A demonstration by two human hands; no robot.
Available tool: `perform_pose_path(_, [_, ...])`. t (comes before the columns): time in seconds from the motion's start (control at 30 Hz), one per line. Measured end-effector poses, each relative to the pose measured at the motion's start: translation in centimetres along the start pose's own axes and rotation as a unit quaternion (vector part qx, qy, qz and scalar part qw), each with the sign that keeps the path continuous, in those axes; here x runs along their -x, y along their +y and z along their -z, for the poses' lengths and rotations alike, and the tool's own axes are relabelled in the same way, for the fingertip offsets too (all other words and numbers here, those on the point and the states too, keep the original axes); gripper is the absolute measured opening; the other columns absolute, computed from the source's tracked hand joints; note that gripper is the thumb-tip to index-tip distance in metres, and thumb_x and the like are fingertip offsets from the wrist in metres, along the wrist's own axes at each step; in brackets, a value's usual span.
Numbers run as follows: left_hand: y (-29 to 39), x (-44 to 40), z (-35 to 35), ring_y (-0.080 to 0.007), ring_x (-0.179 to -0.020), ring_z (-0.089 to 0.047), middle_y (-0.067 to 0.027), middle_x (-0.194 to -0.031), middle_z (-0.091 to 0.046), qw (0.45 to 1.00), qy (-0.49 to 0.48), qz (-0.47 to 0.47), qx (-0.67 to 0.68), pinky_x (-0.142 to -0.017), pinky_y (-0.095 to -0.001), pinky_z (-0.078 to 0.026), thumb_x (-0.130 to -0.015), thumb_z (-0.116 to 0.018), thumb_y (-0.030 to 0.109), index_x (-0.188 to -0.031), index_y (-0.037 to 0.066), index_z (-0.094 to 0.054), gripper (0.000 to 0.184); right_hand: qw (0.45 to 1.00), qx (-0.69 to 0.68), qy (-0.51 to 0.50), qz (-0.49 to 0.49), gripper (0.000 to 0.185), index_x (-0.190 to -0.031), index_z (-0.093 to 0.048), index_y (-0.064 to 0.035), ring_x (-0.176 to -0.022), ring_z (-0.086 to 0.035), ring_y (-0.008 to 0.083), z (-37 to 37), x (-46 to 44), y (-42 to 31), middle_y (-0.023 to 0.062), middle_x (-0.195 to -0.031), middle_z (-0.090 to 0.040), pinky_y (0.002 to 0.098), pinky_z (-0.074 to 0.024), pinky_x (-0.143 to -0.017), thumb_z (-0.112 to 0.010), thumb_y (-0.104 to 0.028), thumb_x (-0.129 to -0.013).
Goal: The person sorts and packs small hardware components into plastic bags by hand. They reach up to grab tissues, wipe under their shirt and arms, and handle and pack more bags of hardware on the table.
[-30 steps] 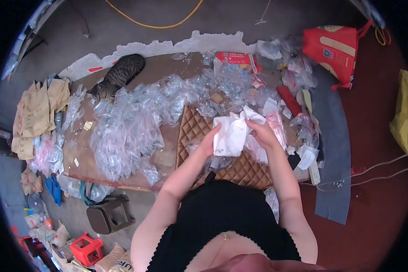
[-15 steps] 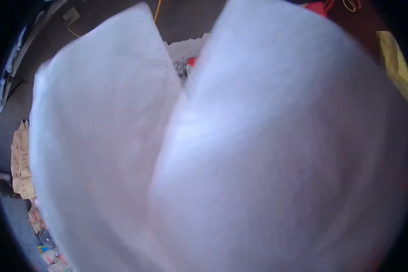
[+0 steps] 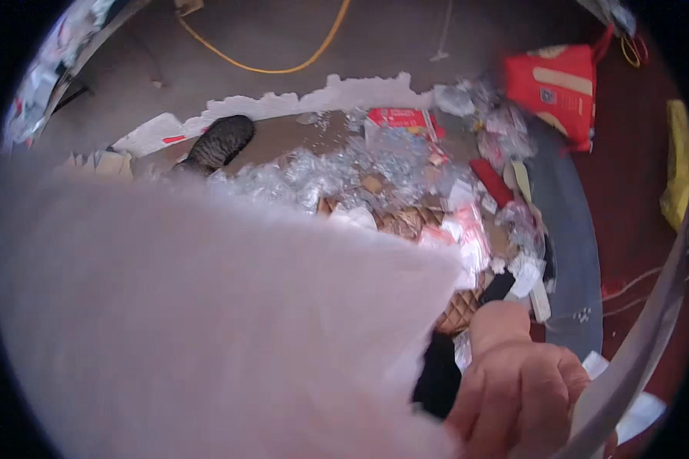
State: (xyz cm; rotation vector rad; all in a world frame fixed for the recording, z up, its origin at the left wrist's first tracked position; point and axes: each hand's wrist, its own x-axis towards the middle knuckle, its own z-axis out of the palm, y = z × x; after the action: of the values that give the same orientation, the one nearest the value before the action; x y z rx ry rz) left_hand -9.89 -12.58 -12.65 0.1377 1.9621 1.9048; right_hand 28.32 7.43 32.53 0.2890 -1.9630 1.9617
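Observation:
A large white sheet of cloth-like material point(image 3: 230, 321), blurred by motion, fills the lower left and blocks much of the view. My right hand point(image 3: 520, 390) is at the lower right, knuckles up and fingers curled. It closes around the greyish edge of the sheet point(image 3: 651, 352) that rises along the right side; the fingertips are hidden. My left hand does not show. Just left of my right hand lies a black item point(image 3: 439, 375), with brown quilted material point(image 3: 461, 311) beyond it.
Crumpled clear plastic wrappers point(image 3: 306, 172) lie heaped ahead. A grey striped cat point(image 3: 226, 141) is at the heap's far left. A red bag point(image 3: 555, 88) stands at the upper right, a yellow bag point(image 3: 677, 168) at the far right. A yellow cord point(image 3: 283, 70) curves across the floor.
The white sheet, which covered nearly everything, has swung down and to the left. The plastic heap, the cat, the red bag and my right hand have come into view.

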Motion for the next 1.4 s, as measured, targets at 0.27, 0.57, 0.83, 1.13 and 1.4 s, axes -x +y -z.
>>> perform_pose_path(0.27, [3.9, 2.8, -2.1, -0.0110, -0.096, -0.056, -0.0039, -0.104, -0.061, 1.000, -0.007, 0.013, 0.016, -0.088, -0.0240, -0.046, -0.089, -0.056, 0.000, -0.123, 0.004, -0.055, 0.034, 0.977, -0.072, 0.197, 0.043, 0.061, -0.124, -0.046, 0.0065, -0.114, -0.051, 0.0317, 2.1, 0.2, 0.1, 0.0239, -0.121, -0.053, 0.0400, -0.0377, -0.101, -0.059, -0.040, -0.087])
perform_pose_path(0.57, [1.8, 1.7, -2.8, -0.0150, -0.098, -0.059, -0.0076, -0.110, -0.063, 0.994, -0.102, -0.013, 0.036, -0.085, -0.0259, -0.048, -0.092, -0.060, 0.007, -0.126, 0.003, -0.053, 0.035, 0.935, -0.297, -0.116, -0.155, 0.071, -0.127, -0.044, 0.0104, -0.120, -0.048, 0.0370, -2.9, -6.1, 1.1, 0.0296, -0.124, -0.051, 0.0430, -0.0346, -0.106, -0.057, -0.047, -0.086])
perform_pose_path(0.83, [6.1, 4.7, -2.5, -0.0123, -0.087, -0.059, -0.0033, -0.099, -0.064, 0.991, -0.122, -0.001, 0.060, -0.078, -0.0237, -0.049, -0.091, -0.059, 0.004, -0.125, 0.002, -0.055, 0.034, 0.736, -0.543, -0.243, -0.322, 0.080, -0.130, -0.042, 0.0139, -0.126, -0.046, 0.0417, -4.8, -10.7, -2.4, 0.0346, -0.128, -0.050, 0.0457, -0.0319, -0.110, -0.055, -0.052, -0.086])
perform_pose_path(1.13, [8.8, 7.2, -3.2, -0.0128, -0.090, -0.061, -0.0052, -0.100, -0.065, 0.993, -0.114, -0.016, 0.005, -0.080, -0.0277, -0.051, -0.092, -0.059, 0.009, -0.117, 0.003, -0.060, 0.026, 0.937, 0.001, -0.332, 0.111, 0.041, -0.126, -0.054, 0.0040, -0.109, -0.061, 0.0304, -2.7, -8.1, 4.7, 0.0214, -0.123, -0.059, 0.0386, -0.0469, -0.095, -0.055, -0.018, -0.092])
perform_pose_path(1.4, [12.6, 13.2, -3.7, -0.0139, -0.101, -0.059, -0.0063, -0.108, -0.066, 0.844, -0.515, -0.026, -0.145, -0.091, -0.0305, -0.047, -0.096, -0.059, 0.033, -0.119, 0.004, -0.061, 0.036, 0.997, -0.026, 0.074, 0.016, 0.060, -0.133, -0.044, 0.0044, -0.114, -0.057, 0.0294, -1.0, -5.1, 7.5, 0.0201, -0.127, -0.055, 0.0386, -0.0442, -0.099, -0.064, -0.023, -0.084])
